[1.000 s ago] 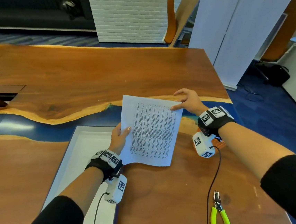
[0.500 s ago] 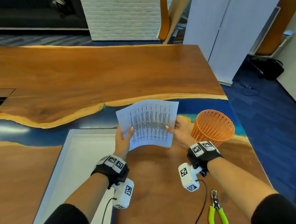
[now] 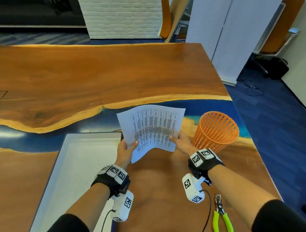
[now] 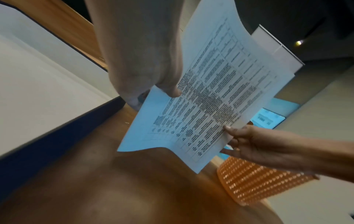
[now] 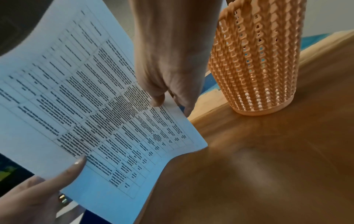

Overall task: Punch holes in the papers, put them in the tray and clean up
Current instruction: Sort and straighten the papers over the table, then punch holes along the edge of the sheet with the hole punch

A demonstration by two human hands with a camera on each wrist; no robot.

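Observation:
Printed papers (image 3: 152, 127) (image 4: 206, 97) (image 5: 91, 106) are held upright above the table, bowed toward me. My left hand (image 3: 126, 149) (image 4: 153, 78) pinches their left edge, thumb on the front. My right hand (image 3: 180, 141) (image 5: 168, 84) pinches the right edge in the same way. The white tray (image 3: 76, 179) lies flat at the left, just beside my left hand, with nothing in it. A hole punch with lime-green handles (image 3: 221, 219) lies on the wood at the near right, apart from both hands.
An orange mesh basket (image 3: 215, 130) (image 5: 254, 60) stands upright just right of my right hand. The table's right edge (image 3: 243, 126) runs close behind it. Bare wood (image 3: 163, 189) lies under the papers; a chair and white panels stand beyond the far edge.
The papers came up off the table toward me. My right hand shifted from their far corner to their right edge, uncovering the orange basket. My left hand kept its hold.

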